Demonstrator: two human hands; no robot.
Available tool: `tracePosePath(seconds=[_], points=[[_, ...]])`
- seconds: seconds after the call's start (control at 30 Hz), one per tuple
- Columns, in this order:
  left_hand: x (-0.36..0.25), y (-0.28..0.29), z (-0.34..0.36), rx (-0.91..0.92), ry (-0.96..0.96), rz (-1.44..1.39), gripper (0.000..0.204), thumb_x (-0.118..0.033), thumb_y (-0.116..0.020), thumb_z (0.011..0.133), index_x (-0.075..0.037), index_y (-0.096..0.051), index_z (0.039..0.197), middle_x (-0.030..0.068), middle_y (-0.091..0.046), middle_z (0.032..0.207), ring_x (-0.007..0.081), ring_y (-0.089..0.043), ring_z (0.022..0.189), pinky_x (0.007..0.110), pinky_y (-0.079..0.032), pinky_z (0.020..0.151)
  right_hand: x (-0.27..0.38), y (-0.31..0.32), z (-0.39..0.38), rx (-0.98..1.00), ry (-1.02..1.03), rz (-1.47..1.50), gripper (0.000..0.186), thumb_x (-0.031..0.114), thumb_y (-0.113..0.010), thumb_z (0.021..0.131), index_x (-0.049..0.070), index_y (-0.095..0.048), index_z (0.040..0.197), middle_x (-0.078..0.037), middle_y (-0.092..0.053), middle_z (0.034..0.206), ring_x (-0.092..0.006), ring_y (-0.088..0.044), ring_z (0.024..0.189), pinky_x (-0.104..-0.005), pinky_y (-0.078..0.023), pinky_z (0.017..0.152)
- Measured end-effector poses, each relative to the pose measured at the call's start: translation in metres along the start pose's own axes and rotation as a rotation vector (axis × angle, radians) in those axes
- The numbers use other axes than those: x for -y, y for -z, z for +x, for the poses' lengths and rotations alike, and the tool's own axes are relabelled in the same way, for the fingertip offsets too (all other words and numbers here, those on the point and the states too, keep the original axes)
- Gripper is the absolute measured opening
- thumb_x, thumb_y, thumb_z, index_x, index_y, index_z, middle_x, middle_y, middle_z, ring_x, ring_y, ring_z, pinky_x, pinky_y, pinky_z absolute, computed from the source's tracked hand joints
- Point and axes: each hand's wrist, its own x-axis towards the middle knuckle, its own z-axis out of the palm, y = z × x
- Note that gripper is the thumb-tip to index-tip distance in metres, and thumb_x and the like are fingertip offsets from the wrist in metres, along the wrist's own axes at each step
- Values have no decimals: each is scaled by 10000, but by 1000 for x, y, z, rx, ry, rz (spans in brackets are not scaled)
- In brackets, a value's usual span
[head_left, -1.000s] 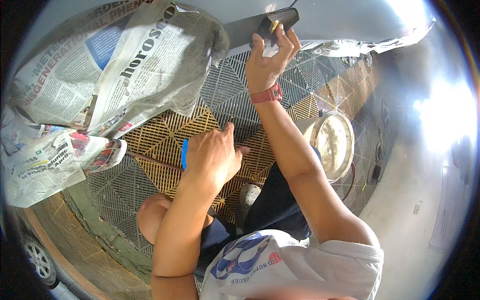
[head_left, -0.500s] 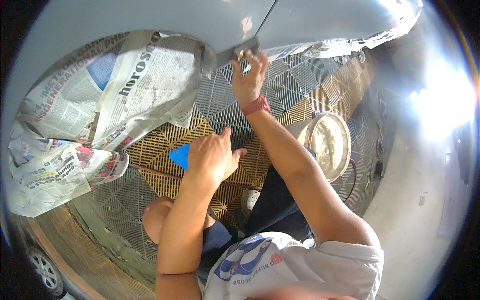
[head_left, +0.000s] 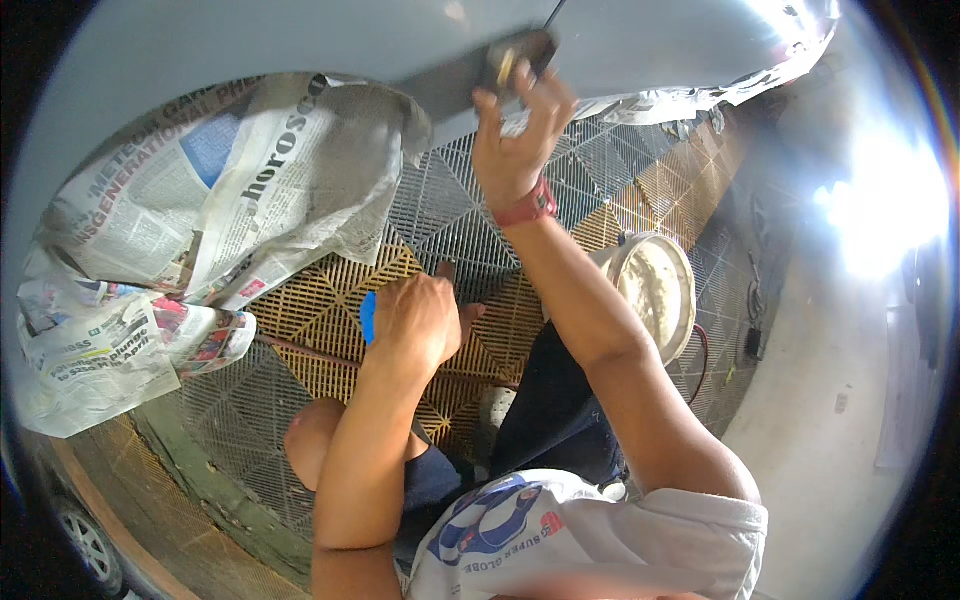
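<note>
Against the lower edge of the grey car panel (head_left: 640, 45), my right hand (head_left: 522, 135) has its fingertips on a small dark block (head_left: 530, 50), blurred by motion. A dark, wet-looking patch (head_left: 440, 95) lies along the panel beside it. A red watch (head_left: 528, 207) is on my right wrist. My left hand (head_left: 415, 318) hangs over the floor with its back to me and its fingers curled. From behind it shows the edge of a blue flat piece (head_left: 368, 318), mostly hidden by the hand.
Newspaper sheets (head_left: 290, 180) cover the wheel arch at the left. A pale bucket (head_left: 690, 300) of cloudy liquid stands right of my right forearm. A dark red hose (head_left: 320, 349) crosses the slatted floor tiles (head_left: 470, 215). A bright light (head_left: 880, 200) glares at the right.
My right hand has moved up and to the right along the panel with the dark block. My left hand has turned slightly, so less of the blue piece shows.
</note>
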Motion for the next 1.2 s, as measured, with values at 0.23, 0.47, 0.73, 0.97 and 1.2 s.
tracePosePath(seconds=[0.23, 0.47, 0.73, 0.97, 1.2], points=[[-18, 16, -6, 17, -36, 17, 633, -508, -730, 981, -11, -653, 1367, 218, -797, 988, 370, -786, 1003, 459, -607, 915, -32, 3, -55, 45, -7, -86, 618, 73, -898, 826, 123, -620, 1375, -220, -573, 1455, -389, -557, 1274, -533, -466, 1057], [-7, 15, -9, 69, 32, -28, 698, -582, -701, 979, -7, -636, 1370, 258, -787, 1048, 411, -760, 1056, 497, -581, 963, 12, -2, 4, -8, 11, -70, 605, 68, -879, 850, 129, -580, 1373, -212, -536, 1489, -405, -567, 1277, -555, -502, 1030], [-4, 9, -3, 38, 0, 19, 686, -576, -699, 983, 17, -641, 1322, 260, -784, 1024, 407, -764, 1048, 490, -591, 945, -29, -3, -53, 69, -15, -48, 628, 65, -890, 832, 130, -632, 1401, -202, -561, 1470, -408, -561, 1276, -534, -475, 1048], [-17, 16, -4, 30, -20, 3, 677, -570, -708, 977, 10, -648, 1322, 263, -783, 1032, 409, -764, 1047, 489, -589, 954, -36, 9, -37, 46, 56, -79, 627, 97, -908, 817, 149, -661, 1391, -189, -562, 1496, -373, -572, 1228, -517, -482, 1024], [0, 0, -7, -18, -23, -93, 695, -580, -707, 973, 0, -659, 1352, 279, -781, 1056, 435, -761, 1043, 503, -591, 926, 27, -5, 42, -91, 5, 47, 530, 87, -889, 843, 134, -700, 1336, -187, -564, 1508, -387, -571, 1265, -527, -474, 1043]])
